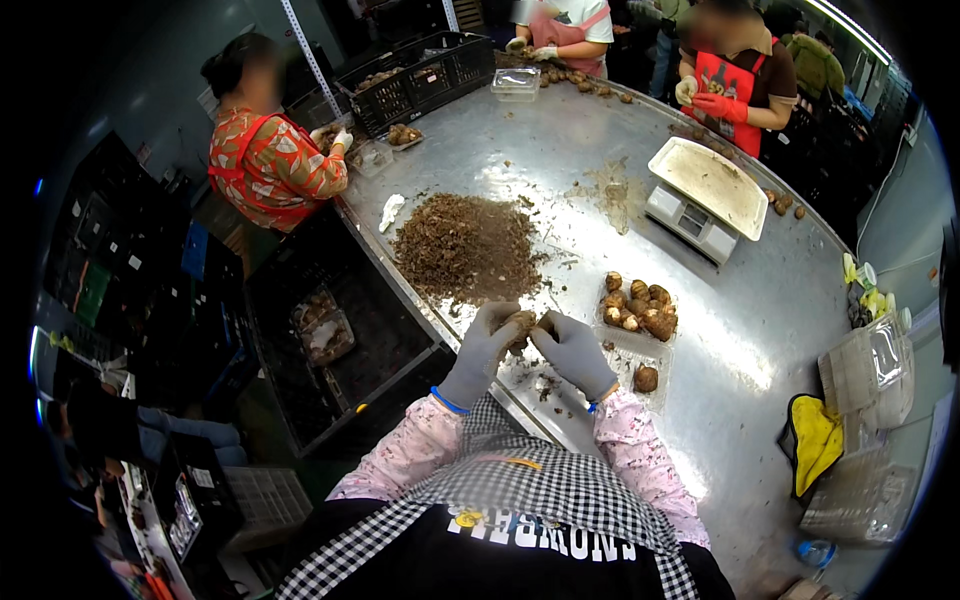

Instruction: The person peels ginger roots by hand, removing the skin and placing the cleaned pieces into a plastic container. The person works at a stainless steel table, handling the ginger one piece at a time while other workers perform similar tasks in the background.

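Both my hands wear grey gloves and meet over the near edge of a metal table. My left hand [480, 352] grips a brown taro corm [520, 330]. The fingertips of my right hand [576, 352] are bent in at the corm's right side; whether they pinch a bit of its skin is hidden. Just right of my hands, a clear plastic clamshell box [670, 360] lies with its lid open. Several taro corms [637, 306] fill its far half, some with pale cut ends. A single corm [645, 379] sits in the near half.
Beyond my hands lies a heap of brown peelings [469, 247]. A weighing scale [697, 210] stands farther right. Stacked clear boxes [870, 367] and a yellow cloth [816, 444] line the right side. A black crate [337, 337] is at my left. Three people work around the table [555, 150].
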Available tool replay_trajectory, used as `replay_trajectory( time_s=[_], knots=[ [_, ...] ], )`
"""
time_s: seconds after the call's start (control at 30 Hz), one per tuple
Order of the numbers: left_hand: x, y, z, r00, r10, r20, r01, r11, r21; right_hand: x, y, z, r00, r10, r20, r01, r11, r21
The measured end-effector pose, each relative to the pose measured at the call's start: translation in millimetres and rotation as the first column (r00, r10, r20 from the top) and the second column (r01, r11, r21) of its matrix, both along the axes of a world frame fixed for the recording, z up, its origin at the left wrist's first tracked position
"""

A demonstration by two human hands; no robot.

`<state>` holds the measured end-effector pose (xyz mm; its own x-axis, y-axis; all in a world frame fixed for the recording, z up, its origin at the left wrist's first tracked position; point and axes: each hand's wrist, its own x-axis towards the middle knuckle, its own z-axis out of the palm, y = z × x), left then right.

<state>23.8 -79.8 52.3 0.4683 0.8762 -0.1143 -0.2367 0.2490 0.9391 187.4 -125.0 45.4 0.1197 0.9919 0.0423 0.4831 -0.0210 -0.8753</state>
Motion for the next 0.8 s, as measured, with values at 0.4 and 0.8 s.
replay_trajectory(
  time_s=[0.4,0.8],
  knots=[
    [-3.5,-1.5,1.6,0.998,-0.062,-0.003,0.062,0.996,0.070,6.7,-4.1,25.7,0.989,0.098,-0.109,-0.072,0.972,0.223],
    [-20.8,1.1,2.8,0.992,-0.114,-0.059,0.121,0.986,0.117,8.8,-4.8,31.3,0.926,0.105,-0.362,-0.100,0.994,0.033]
  ],
)
